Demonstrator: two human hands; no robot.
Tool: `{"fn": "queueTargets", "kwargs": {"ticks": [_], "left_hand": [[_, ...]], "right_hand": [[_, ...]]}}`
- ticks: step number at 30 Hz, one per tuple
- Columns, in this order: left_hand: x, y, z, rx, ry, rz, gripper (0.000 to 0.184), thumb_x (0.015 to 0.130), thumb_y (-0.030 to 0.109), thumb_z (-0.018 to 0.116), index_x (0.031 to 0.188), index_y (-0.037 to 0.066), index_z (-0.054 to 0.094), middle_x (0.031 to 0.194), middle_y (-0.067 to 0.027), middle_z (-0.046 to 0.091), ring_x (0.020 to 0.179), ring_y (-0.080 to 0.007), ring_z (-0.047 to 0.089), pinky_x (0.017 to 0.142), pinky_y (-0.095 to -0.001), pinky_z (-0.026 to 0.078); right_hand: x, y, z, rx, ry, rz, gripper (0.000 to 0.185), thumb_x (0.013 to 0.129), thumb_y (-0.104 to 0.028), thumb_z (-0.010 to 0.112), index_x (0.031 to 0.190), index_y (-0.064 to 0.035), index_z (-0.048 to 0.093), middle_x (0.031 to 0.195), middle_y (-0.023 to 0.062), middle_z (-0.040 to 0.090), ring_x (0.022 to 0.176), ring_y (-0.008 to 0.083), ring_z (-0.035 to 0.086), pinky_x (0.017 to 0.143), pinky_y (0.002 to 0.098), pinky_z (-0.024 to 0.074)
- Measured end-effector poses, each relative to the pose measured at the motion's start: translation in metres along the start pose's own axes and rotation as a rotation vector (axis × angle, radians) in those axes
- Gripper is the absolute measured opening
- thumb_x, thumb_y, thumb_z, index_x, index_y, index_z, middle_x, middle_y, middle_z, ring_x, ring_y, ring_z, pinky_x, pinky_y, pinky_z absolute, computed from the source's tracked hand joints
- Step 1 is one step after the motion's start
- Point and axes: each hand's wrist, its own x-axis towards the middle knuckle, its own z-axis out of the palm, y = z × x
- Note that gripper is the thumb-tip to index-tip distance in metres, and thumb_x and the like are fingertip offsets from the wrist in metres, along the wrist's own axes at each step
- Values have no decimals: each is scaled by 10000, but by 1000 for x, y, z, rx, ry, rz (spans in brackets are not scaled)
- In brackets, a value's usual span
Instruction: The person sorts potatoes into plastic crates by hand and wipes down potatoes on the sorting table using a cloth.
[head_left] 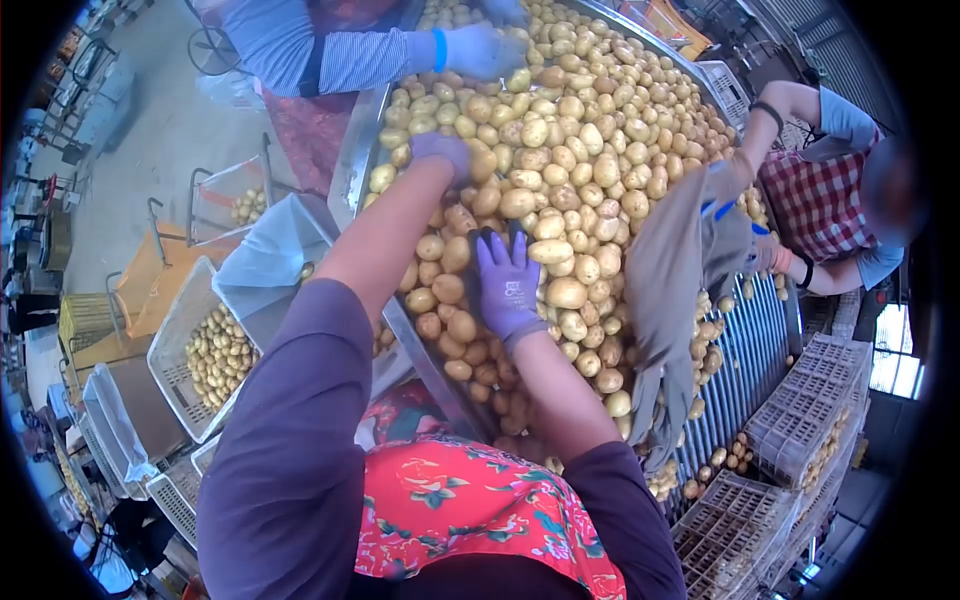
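Observation:
My left hand (442,155), in a purple glove, is at the upper left part of a big heap of potatoes (600,160). A large potato (481,160) lies right against it; its fingers are curled out of sight, so a grip cannot be made out. Lower down, my right hand (508,285) rests palm down on the potatoes, in a purple glove with dark fingertips, its fingers spread and nothing visibly held. The heap lies on a metal-edged table (425,370).
A co-worker's blue-gloved hand (480,50) reaches in at the top. Another person in a checked apron (815,195) stands right, near a grey cloth (665,270) and metal rollers (745,350). Crates (810,400) stand lower right; a potato crate (185,300) is left.

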Motion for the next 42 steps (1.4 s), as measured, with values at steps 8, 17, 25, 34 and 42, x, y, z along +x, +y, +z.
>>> {"fn": "queueTargets", "kwargs": {"ticks": [8,17,25,34,42], "left_hand": [[-34,-23,38,-956,310,212,472,847,369,631,1248,135,552,1138,-99,645,1056,-248,623,897,-365,492],[-163,-48,58,-1369,343,512,495,963,214,528,1405,72,359,1383,-147,438,1230,-283,491,1010,-402,440],[-259,-158,136,-1227,362,-255,286,944,172,550,1183,14,565,1006,-85,625,897,-148,605,794,-323,497],[-202,-7,104,-722,874,334,427,806,138,665,1198,29,535,1215,-197,550,1141,-377,509,992,-439,389],[-107,18,109,-288,505,183,581,917,317,482,1424,73,332,1467,-194,312,1340,-352,325,1080,-536,232]], "right_hand": [[-1,5,8,-35,62,-20,481,900,-230,489,1369,-135,446,1386,72,464,1346,392,307,1061,527,260],[-1,8,2,-2,50,-35,493,885,-255,532,1354,-117,472,1385,107,466,1358,377,290,1052,500,273],[-65,40,-69,766,464,-19,237,898,-100,578,1115,-7,599,1077,169,639,996,278,622,869,333,485],[-60,66,-55,360,523,57,415,806,-169,653,1174,-6,553,1212,224,556,1142,407,508,996,479,385],[19,108,-22,-193,289,-62,540,864,-349,593,1346,-134,475,1366,156,467,1270,352,419,1075,551,249]]}}
